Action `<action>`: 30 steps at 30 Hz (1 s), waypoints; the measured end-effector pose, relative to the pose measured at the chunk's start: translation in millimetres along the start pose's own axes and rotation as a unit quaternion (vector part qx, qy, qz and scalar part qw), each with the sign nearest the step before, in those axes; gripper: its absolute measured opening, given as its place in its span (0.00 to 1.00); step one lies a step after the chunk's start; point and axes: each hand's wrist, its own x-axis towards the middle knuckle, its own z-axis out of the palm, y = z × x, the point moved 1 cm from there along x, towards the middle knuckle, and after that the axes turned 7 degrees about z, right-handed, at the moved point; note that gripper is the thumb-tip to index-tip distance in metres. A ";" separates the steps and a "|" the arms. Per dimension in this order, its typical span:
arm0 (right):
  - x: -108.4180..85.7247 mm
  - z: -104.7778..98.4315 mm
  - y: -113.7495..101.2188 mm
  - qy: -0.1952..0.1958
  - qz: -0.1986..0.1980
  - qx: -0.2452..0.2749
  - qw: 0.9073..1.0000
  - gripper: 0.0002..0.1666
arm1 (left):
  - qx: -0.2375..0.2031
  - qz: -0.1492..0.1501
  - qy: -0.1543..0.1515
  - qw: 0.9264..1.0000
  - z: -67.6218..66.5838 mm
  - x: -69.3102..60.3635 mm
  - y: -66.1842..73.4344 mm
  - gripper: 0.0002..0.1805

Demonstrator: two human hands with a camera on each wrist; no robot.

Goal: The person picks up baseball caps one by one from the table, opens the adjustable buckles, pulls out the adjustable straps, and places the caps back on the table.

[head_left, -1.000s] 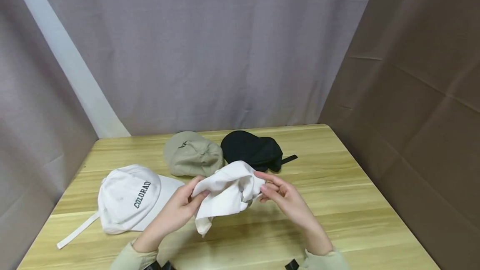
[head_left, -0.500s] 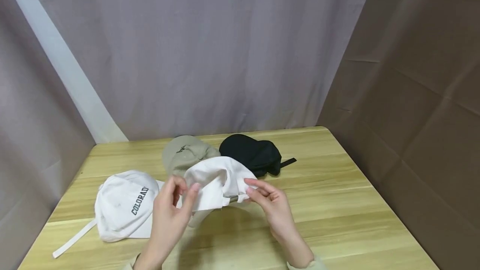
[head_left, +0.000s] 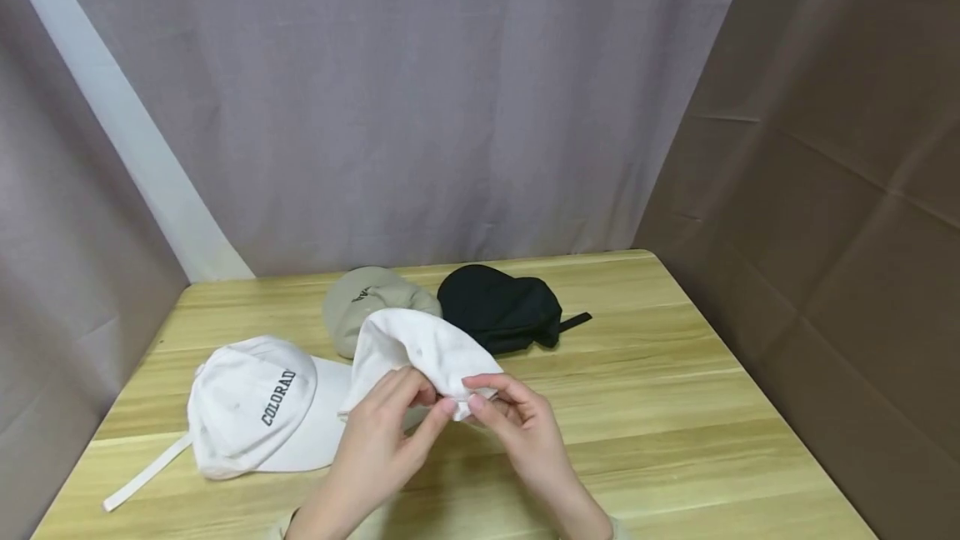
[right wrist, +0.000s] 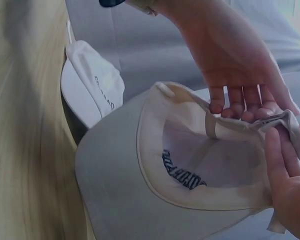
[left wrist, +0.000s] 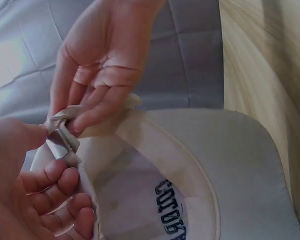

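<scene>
Both hands hold a white baseball cap (head_left: 427, 348) above the table. My left hand (head_left: 382, 432) pinches the back strap by its metal buckle (left wrist: 60, 140), thumb against curled fingers. Close beside it, my right hand (head_left: 528, 432) pinches the same strap between thumb and fingers. The cap's inside faces the wrists; dark lettering (right wrist: 182, 172) shows through there, and the brim (left wrist: 245, 165) points away from the strap. A loose strap end (right wrist: 277, 222) hangs below the right hand. In the head view the hands hide the buckle.
A second white cap (head_left: 247, 407) with dark lettering lies at the left, its strap (head_left: 146, 473) stretched out on the wooden table (head_left: 697, 432). Farther back a beige cap (head_left: 356, 307) and a black cap (head_left: 498, 307) lie side by side. A grey curtain (head_left: 450, 107) hangs behind.
My left hand has moved right from the cap's left edge to the strap, beside the right hand. The cap has tilted, and the buckle seen half a second ago is now covered in the head view.
</scene>
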 end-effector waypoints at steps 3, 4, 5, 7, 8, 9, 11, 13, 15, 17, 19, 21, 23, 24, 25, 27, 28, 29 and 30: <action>-2.4 1.3 0.5 -0.006 -0.012 -0.009 1.000 0.13 | 0.005 -0.007 -0.012 1.000 0.9 -1.1 -1.7 0.13; -3.2 1.7 0.8 -0.001 -0.019 -0.018 1.000 0.11 | 0.006 -0.008 -0.018 1.000 1.3 -1.7 -2.3 0.14; -4.1 2.0 1.4 0.007 -0.030 -0.029 0.999 0.10 | 0.008 -0.010 -0.023 1.000 1.5 -2.4 -2.7 0.14; -6.0 2.9 2.8 0.020 -0.057 -0.049 0.997 0.07 | 0.011 -0.011 -0.031 0.999 1.8 -4.1 -3.3 0.16; -6.8 3.3 3.6 0.024 -0.071 -0.057 0.996 0.06 | 0.012 -0.009 -0.032 0.999 2.0 -5.1 -3.4 0.15; -7.4 3.8 4.6 0.028 -0.086 -0.063 0.994 0.06 | 0.012 -0.004 -0.030 0.999 2.2 -5.9 -3.6 0.15; -8.1 4.6 6.4 0.028 -0.110 -0.063 0.992 0.07 | 0.010 0.004 -0.025 1.000 2.8 -7.3 -3.9 0.13; -8.0 5.4 7.9 0.018 -0.121 -0.042 0.992 0.07 | 0.008 0.015 -0.021 1.000 3.9 -8.4 -3.9 0.11; -7.6 5.9 9.0 0.007 -0.125 -0.020 0.992 0.07 | 0.008 0.021 -0.020 1.000 5.1 -9.0 -3.8 0.10; -7.4 6.5 9.7 -0.002 -0.121 -0.004 0.993 0.06 | 0.014 0.023 -0.023 0.999 6.3 -9.5 -3.4 0.09; -7.5 7.1 10.1 -0.007 -0.114 0.001 0.993 0.06 | 0.025 0.026 -0.026 0.999 7.7 -9.6 -2.6 0.08; -7.7 7.5 10.3 -0.006 -0.109 -0.004 0.994 0.06 | 0.040 0.028 -0.030 0.998 9.5 -9.7 -1.9 0.07; -7.8 8.0 10.6 -0.005 -0.106 -0.007 0.994 0.06 | 0.058 0.031 -0.032 0.997 10.8 -9.6 -0.9 0.06; -7.6 8.2 10.7 -0.005 -0.106 -0.007 0.994 0.06 | 0.065 0.033 -0.033 0.997 11.4 -9.7 -0.6 0.06; -7.4 8.4 10.8 -0.004 -0.106 -0.006 0.994 0.06 | 0.072 0.034 -0.034 0.996 11.7 -9.7 -0.4 0.06; -6.7 8.6 11.0 0.000 -0.108 -0.005 0.994 0.06 | 0.087 0.037 -0.033 0.995 12.1 -9.9 0.0 0.04; -6.2 8.5 11.1 0.001 -0.109 -0.001 0.994 0.06 | 0.091 0.039 -0.033 0.995 12.0 -10.1 0.1 0.03; -5.7 8.3 11.3 0.001 -0.111 0.004 0.994 0.05 | 0.094 0.040 -0.033 0.994 11.9 -10.4 0.2 0.02; -5.4 8.2 11.4 0.003 -0.109 0.009 0.994 0.06 | 0.096 0.040 -0.033 0.994 11.6 -10.7 0.3 0.02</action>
